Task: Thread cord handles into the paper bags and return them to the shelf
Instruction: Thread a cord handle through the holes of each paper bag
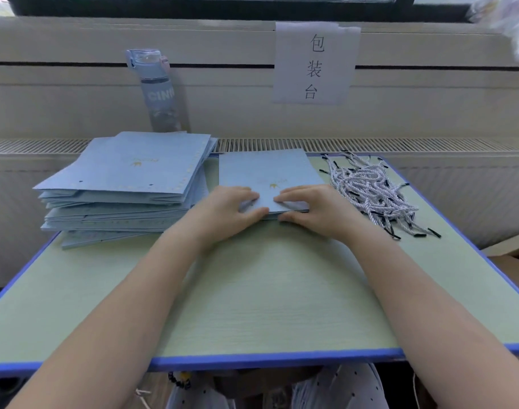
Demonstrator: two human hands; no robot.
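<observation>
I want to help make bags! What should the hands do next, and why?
Probably spread open the near edge of the bag. The left hand and right hand pinch that edge, the bag lies flat, and the cords lie loose beside it.

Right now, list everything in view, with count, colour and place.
bag stack: many flat bags, light blue, table's left side
centre bag: at least one, light blue, flat, mid-table
cord handles: tangled pile, white-and-black, black tips, table's right side
water bottle: one, clear grey, upright behind the bag stack
paper sign: one, white, black characters, back panel
table: one, pale green, blue edge
left hand: pinches the centre bag's near edge
right hand: pinches the same edge
</observation>
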